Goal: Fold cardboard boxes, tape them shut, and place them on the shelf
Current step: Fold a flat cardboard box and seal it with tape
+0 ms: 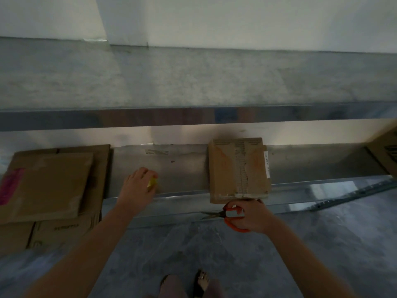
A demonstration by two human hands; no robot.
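A small taped cardboard box (238, 168) sits on the lower metal shelf (182, 168), overhanging its front edge a little. My right hand (251, 216) is just below the box's near edge and grips orange-handled scissors (227, 216), blades pointing left. My left hand (138, 186) reaches onto the shelf left of the box and holds a small yellow object (152, 182), mostly hidden by the fingers. A stack of flat and folded cardboard boxes (49, 186) lies at the shelf's left end.
An upper metal shelf (193, 82) runs across above, against a white wall. Another cardboard box (384, 151) shows at the right edge. The grey floor (214, 254) is below, with my feet (184, 284) at the bottom.
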